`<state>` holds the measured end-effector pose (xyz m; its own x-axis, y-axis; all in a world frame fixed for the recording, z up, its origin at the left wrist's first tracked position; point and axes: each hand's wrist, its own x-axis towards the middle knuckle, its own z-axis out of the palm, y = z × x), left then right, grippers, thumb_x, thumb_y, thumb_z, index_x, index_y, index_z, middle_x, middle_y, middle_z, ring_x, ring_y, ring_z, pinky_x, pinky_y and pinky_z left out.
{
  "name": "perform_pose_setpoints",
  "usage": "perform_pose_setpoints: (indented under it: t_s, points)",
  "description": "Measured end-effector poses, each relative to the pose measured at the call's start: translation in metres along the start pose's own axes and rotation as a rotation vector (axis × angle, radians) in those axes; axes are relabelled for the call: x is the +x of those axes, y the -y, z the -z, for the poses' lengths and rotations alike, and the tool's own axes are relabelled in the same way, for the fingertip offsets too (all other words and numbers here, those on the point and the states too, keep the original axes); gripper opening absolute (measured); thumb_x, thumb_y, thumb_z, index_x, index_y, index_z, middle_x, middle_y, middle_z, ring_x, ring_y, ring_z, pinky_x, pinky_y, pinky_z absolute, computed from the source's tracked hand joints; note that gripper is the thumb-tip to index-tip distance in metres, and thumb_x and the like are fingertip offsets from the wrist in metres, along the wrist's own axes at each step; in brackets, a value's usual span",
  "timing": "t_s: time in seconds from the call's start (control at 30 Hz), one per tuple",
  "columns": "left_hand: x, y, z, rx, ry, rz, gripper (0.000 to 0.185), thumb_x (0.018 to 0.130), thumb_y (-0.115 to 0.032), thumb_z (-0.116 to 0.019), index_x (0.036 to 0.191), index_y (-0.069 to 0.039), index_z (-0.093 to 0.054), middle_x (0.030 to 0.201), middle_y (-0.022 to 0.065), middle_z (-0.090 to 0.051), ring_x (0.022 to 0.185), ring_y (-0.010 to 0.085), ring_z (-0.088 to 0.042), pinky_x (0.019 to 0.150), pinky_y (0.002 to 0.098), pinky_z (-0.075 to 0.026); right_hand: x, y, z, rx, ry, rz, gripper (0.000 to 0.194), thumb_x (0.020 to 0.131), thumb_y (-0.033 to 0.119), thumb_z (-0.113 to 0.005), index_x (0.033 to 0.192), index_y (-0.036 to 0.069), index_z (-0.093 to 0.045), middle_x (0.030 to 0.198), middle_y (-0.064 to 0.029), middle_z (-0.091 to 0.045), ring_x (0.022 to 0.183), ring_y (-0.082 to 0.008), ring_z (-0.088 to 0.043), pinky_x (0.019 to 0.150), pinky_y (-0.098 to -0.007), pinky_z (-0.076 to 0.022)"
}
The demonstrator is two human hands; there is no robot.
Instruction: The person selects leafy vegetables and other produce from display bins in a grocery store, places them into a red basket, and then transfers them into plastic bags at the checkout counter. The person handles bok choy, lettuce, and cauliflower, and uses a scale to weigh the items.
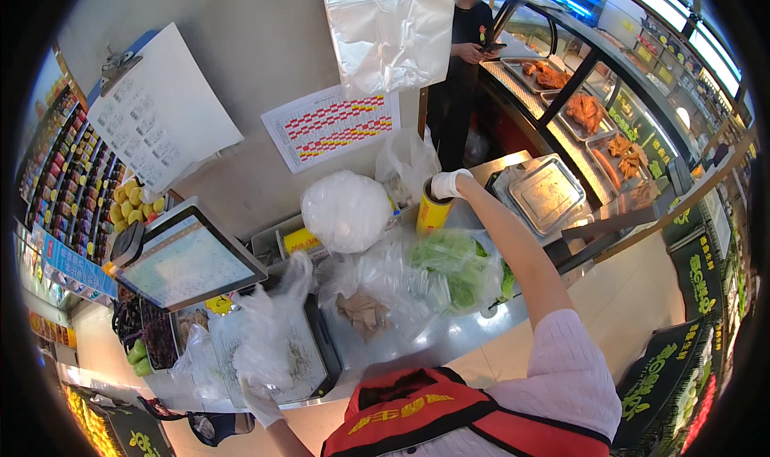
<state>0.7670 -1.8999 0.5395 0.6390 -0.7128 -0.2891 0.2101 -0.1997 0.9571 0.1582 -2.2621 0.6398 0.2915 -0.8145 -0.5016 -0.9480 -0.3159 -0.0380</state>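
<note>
My left hand (262,404), in a white glove, is at the near edge of a weighing scale's platform (313,361). It has hold of the lower part of a blurred clear plastic bag (264,336) lying over that platform; the bag's folds hide some fingers. My right hand (452,184), also white-gloved, grips the top rim of an upright yellow tube (432,216) with a dark hollow opening. Leafy green vegetables (460,270) in clear plastic lie just in front of the tube. Between the hands are crumpled clear film (385,276) and a brown crumpled piece (363,314).
A tilted touchscreen (186,258) stands behind the scale. A large round plastic-wrapped bundle (346,211) sits at the counter's back. Clear bags (391,36) hang above. At right are a lidded metal tray (547,195) and a glass food case (577,90); beside it stands a person (460,90).
</note>
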Motion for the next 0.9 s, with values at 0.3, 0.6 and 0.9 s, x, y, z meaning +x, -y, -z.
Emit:
perform_pose_setpoints:
  t_s: [0.3, 0.6, 0.9]
  points:
    - [-0.035, -0.016, -0.025, -0.197, -0.221, 0.177, 0.038, 0.091, -0.03, -0.048, 0.12, -0.006, -0.05, 0.118, 0.0115, -0.053, 0.105, 0.0223, -0.052, 0.081, 0.0351, -0.043, 0.058, -0.007, -0.036, -0.36, 0.301, 0.201, 0.022, 0.077, 0.013, -0.054, 0.094, 0.008, -0.067, 0.096, -0.0105, -0.066, 0.085, -0.0246, -0.062, 0.074, -0.0349, -0.048]
    - [-0.051, -0.088, -0.078, -0.261, 0.212, -0.12, 0.045, 0.084, -0.023, -0.06, 0.122, -0.001, -0.048, 0.118, 0.0141, -0.052, 0.105, 0.0258, -0.052, 0.087, 0.0362, -0.044, -0.034, -0.043, 0.048, 0.273, -0.232, 0.676, 0.023, 0.074, 0.008, -0.06, 0.096, 0.007, -0.068, 0.093, -0.0076, -0.067, 0.083, -0.0197, -0.062, 0.073, -0.0301, -0.0478]
    - [-0.055, -0.121, -0.114, -0.183, 0.561, -0.173, 0.05, 0.075, -0.02, -0.067, 0.117, 0.0, -0.05, 0.103, 0.0118, -0.059, 0.088, 0.0211, -0.06, 0.071, 0.0297, -0.051, -0.031, 0.001, 0.047, 0.082, 0.21, 0.017, 0.039, 0.072, 0.03, -0.062, 0.098, 0.002, -0.066, 0.096, -0.0106, -0.066, 0.085, -0.0236, -0.062, 0.074, -0.0364, -0.0475]
